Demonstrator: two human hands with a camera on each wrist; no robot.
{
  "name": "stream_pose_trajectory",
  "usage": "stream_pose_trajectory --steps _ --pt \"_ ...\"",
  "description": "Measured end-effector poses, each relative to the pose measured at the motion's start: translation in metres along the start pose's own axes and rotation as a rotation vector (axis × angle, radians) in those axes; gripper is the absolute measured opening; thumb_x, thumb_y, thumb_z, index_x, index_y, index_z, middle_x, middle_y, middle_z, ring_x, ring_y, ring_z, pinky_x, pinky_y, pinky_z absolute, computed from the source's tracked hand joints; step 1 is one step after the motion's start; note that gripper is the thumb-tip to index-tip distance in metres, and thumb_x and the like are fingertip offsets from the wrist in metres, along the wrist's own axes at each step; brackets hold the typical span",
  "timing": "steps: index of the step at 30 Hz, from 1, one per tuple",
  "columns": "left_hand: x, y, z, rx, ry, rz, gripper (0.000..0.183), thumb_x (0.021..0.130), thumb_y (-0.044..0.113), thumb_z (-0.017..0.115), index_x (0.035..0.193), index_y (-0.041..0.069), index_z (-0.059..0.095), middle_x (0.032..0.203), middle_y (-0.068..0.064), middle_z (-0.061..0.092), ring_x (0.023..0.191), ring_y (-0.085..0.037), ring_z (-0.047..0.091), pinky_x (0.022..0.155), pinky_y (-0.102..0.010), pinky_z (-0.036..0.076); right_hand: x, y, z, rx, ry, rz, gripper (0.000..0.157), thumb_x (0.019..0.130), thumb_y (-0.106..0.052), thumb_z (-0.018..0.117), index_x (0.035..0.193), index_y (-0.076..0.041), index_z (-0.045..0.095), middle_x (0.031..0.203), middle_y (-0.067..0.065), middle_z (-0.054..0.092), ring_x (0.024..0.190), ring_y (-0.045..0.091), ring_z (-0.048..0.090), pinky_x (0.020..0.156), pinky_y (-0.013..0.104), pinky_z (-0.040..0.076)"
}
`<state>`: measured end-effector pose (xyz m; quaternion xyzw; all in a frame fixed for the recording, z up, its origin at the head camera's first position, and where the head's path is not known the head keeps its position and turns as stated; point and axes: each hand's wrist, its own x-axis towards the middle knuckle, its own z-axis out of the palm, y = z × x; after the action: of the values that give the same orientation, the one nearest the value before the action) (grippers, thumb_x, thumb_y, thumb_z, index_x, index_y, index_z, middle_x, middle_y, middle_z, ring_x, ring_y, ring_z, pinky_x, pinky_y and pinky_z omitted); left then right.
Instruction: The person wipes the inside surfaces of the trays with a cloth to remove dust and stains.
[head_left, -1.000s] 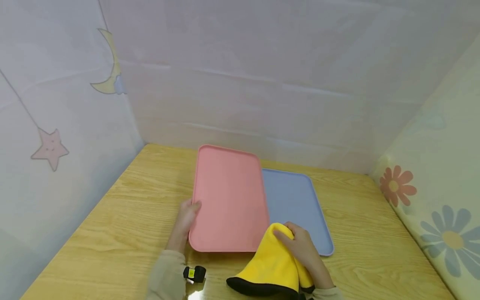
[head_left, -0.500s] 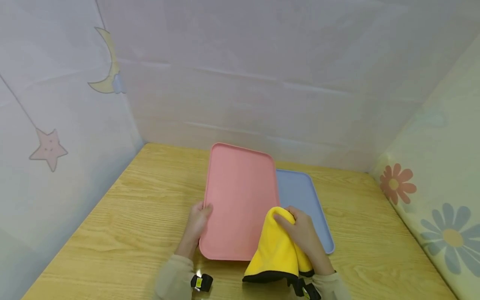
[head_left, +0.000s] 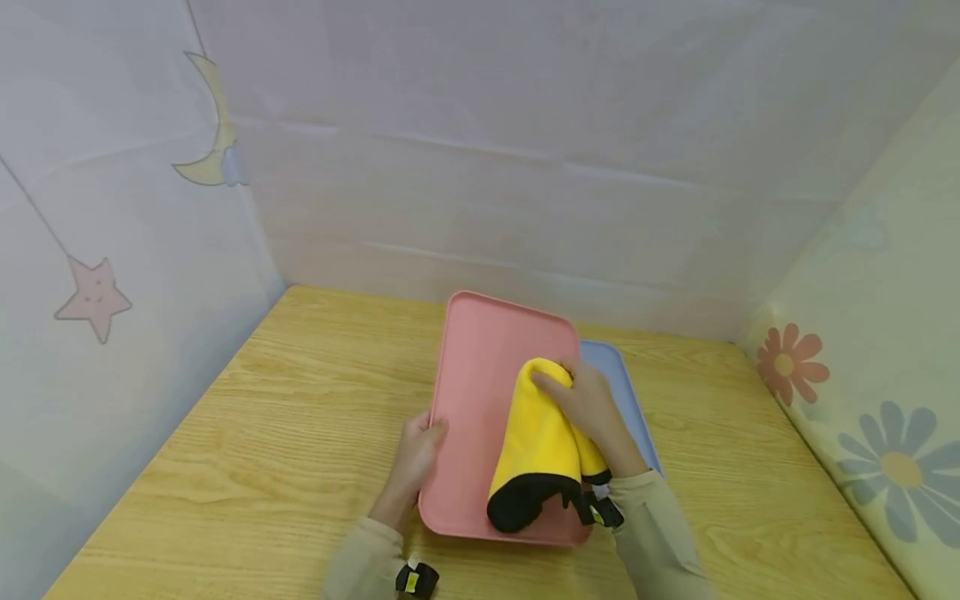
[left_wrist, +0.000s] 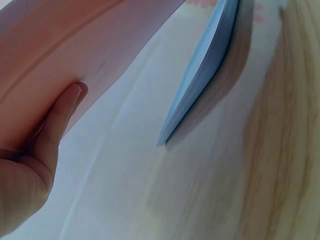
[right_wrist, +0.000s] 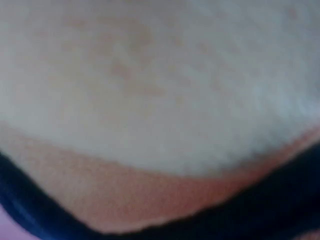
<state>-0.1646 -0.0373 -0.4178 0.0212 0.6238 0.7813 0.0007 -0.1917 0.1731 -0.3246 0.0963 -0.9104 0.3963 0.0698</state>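
Observation:
My left hand [head_left: 416,457] grips the left edge of a pink rectangular tray [head_left: 477,342], which is tilted and raised off the table. In the left wrist view, fingers [left_wrist: 55,125] press against the tray's underside [left_wrist: 100,45]. My right hand [head_left: 590,406] pinches a yellow cloth [head_left: 534,433] with a black border. The cloth hangs over the right part of the pink tray; whether it touches the surface I cannot tell. Close, blurred pale fabric [right_wrist: 160,90] with a dark edge fills much of the right wrist view, hiding the right fingers there.
A blue tray [head_left: 617,379] lies on the wooden table [head_left: 300,417], partly covered from view by the pink tray. Behind stands a pale fabric wall [head_left: 480,183]. Printed side walls flank the table. A black wrist strap [head_left: 417,580] sits at the left sleeve.
The pink tray has shifted right and slightly nearer with my left hand, covering more of the blue tray. My right hand has lifted the yellow cloth up and over the pink tray.

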Motion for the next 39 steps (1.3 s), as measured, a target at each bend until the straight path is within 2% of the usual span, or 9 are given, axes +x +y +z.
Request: stream_pose_trajectory --steps 8,16,23,28,33,39 --pt "-0.005 0.0 0.011 0.042 -0.01 0.028 0.026 0.085 -0.004 0.039 0.1 -0.02 0.052 0.067 -0.008 0.054 0.058 -0.012 0.052 0.054 -0.024 0.044 0.029 -0.018 0.003 0.017 0.015 -0.053 0.029 0.087 -0.026 0.059 0.074 -0.004 0.044 0.061 0.007 0.037 0.051 0.02 0.041 0.051 0.029 0.035" --pt "-0.01 0.005 0.019 0.051 -0.056 0.067 0.022 0.086 -0.005 0.04 0.096 -0.019 0.054 0.068 -0.007 0.052 0.06 -0.012 0.049 0.056 -0.023 0.043 0.047 -0.028 0.006 -0.033 0.016 -0.04 0.027 0.087 -0.028 0.057 0.084 -0.002 0.053 0.067 0.009 0.045 0.056 0.021 0.044 0.055 0.03 0.037" --pt "-0.013 0.007 0.022 0.082 -0.075 0.082 0.022 0.088 -0.004 0.041 0.099 -0.018 0.054 0.068 -0.007 0.053 0.06 -0.01 0.051 0.058 -0.022 0.043 0.056 -0.03 0.006 -0.026 -0.011 -0.037 0.028 0.087 -0.026 0.057 0.095 0.001 0.056 0.073 0.011 0.049 0.058 0.022 0.047 0.056 0.03 0.039" --pt "-0.016 0.007 0.026 0.082 -0.102 0.093 0.022 0.088 -0.004 0.04 0.098 -0.018 0.054 0.065 -0.006 0.052 0.057 -0.01 0.049 0.055 -0.022 0.042 0.065 -0.031 0.003 -0.022 -0.019 0.001 0.029 0.088 -0.028 0.056 0.094 0.001 0.056 0.074 0.012 0.051 0.059 0.022 0.049 0.055 0.029 0.041" --pt "-0.018 0.006 0.03 0.106 -0.134 0.105 0.019 0.088 -0.005 0.04 0.093 -0.016 0.055 0.06 -0.004 0.048 0.051 -0.01 0.046 0.049 -0.021 0.039 0.071 -0.033 0.002 -0.079 -0.003 -0.005 0.028 0.087 -0.027 0.056 0.088 0.001 0.056 0.07 0.012 0.05 0.057 0.022 0.048 0.054 0.027 0.04" --pt "-0.018 0.008 0.032 0.138 -0.185 0.107 0.018 0.09 -0.004 0.04 0.09 -0.013 0.055 0.059 -0.007 0.049 0.049 -0.011 0.046 0.048 -0.021 0.039 0.073 -0.033 0.002 -0.134 0.006 -0.004 0.03 0.088 -0.026 0.055 0.098 0.002 0.056 0.078 0.013 0.051 0.062 0.023 0.048 0.056 0.029 0.039"
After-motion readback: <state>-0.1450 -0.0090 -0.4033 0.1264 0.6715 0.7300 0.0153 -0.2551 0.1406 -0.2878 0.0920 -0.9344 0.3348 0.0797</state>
